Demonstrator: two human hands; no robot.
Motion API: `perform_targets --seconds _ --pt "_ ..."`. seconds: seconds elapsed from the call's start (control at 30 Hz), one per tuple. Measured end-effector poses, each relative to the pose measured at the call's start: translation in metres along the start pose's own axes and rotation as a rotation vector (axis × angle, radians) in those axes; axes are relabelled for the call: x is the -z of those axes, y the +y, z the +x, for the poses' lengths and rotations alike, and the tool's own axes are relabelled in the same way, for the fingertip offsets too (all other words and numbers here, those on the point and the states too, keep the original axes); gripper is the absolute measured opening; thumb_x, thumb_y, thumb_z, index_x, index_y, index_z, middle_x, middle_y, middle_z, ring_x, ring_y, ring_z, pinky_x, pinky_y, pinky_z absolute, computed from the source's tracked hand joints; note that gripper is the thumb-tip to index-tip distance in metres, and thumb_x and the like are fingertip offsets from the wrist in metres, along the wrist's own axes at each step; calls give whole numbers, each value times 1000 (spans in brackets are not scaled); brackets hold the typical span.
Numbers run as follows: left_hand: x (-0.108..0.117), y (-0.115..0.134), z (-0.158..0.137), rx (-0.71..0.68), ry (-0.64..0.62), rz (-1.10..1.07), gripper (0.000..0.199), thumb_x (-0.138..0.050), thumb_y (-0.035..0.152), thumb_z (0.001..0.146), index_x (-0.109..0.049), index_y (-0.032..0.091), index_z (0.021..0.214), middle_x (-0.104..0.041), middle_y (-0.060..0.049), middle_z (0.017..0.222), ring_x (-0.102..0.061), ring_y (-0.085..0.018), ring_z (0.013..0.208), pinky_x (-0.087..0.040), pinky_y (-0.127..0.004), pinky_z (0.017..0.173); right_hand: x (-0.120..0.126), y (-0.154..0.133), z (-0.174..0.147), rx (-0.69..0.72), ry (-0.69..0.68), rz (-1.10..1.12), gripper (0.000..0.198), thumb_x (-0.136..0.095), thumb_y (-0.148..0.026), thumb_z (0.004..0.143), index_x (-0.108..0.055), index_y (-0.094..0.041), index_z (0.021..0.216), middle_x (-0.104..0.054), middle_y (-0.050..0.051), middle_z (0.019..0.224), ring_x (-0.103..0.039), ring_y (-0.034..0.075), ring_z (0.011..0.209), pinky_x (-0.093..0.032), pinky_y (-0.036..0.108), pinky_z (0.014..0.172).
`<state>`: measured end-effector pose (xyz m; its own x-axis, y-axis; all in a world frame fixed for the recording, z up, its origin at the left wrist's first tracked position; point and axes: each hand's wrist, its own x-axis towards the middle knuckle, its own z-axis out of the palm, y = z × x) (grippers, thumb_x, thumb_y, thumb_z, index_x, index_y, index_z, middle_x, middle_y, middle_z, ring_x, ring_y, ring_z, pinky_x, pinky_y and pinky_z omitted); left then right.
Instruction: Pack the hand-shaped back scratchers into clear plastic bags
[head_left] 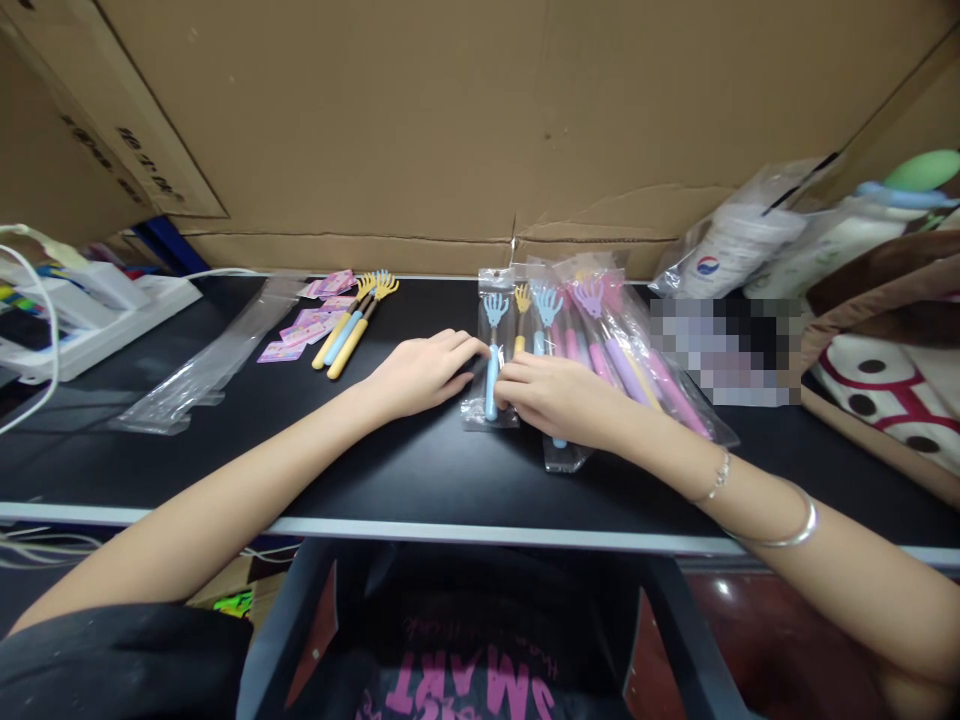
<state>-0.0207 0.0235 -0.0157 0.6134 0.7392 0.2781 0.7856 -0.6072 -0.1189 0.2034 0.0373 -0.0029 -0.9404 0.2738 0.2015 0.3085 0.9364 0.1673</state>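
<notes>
Lying in one clear bag [472, 415], a blue back scratcher [492, 385] between left hand [429, 372] and right hand [551, 393].
The left hand is loosely open, fingertips near the bag's edge; the right hand curls at the other edge, grip unclear. Several bagged scratchers [626, 370] lie beside it; three loose scratchers [343, 338], two yellow, one blue, lie beyond the left hand.

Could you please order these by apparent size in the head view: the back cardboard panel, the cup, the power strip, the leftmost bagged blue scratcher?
1. Back cardboard panel
2. Power strip
3. Cup
4. Leftmost bagged blue scratcher
</notes>
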Motion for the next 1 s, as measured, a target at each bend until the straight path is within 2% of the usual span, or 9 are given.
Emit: perform_targets --seconds 0.17,0.4,0.53,0.63,0.73,0.83,1.0 --pt "0 1 -1 9 -29 -5 39 -44 24 94 -44 23 133 -62 -5 118 -58 -19 108 -50 -28 80 -2 2 -1 -90 46 135 22 -39 -13 91 -61 -17 90 -59 5 84 -50 16 79 -39 27 72" --pt "0 0 0 -24 -36 -11 37 -43 23 95 -49 22 131 -63 -6 119 -60 -20 108 -51 -30 83 -3 16 -2 -167 69 475 18 -43 -16 90 -61 -18 89 -62 3 81 -55 15 81 -40 26 71" --pt "1 1 0 -24 -30 -17 36 -44 23 95 -50 21 130 -65 -7 117 -60 -19 107 -51 -30 83 0 19 -2 -157 103 590 19 -42 -14 91 -60 -18 89 -66 2 79 -57 13 78 -42 26 74" --pt "2 1 0 -26 -36 -35 36 -43 24 95 -49 21 130 -65 -6 117 -60 -19 107 -50 -29 85 1 19 -2 -178 151 490 21 -40 -16 92 -61 -18 88 -67 2 81 -57 14 78 -41 27 74" --pt "2 1 0 -35 -35 -50 36 -42 24 96 -50 22 131 -65 -6 117 -60 -19 106 -49 -30 86 0 22 -3 -226 180 224 22 -40 -17 92 -62 -18 89 -67 5 86 -55 16 81 -38 30 76" --pt "1 0 1 -34 -42 -50 36 -41 24 96 -49 22 131 -64 -6 118 -59 -20 106 -49 -33 86 -1 27 -5 -281 125 20 19 -43 -17 91 -62 -16 94 -67 7 92 -54 19 86 -36 31 75" --pt "0 -1 0 -49 -46 -41 37 -40 25 97 -47 22 133 -63 -6 119 -59 -20 106 -48 -33 87 -3 30 -7 -311 31 -65 18 -45 -23 93 -60 -15 99 -65 8 97 -54 21 91 -37 31 73"
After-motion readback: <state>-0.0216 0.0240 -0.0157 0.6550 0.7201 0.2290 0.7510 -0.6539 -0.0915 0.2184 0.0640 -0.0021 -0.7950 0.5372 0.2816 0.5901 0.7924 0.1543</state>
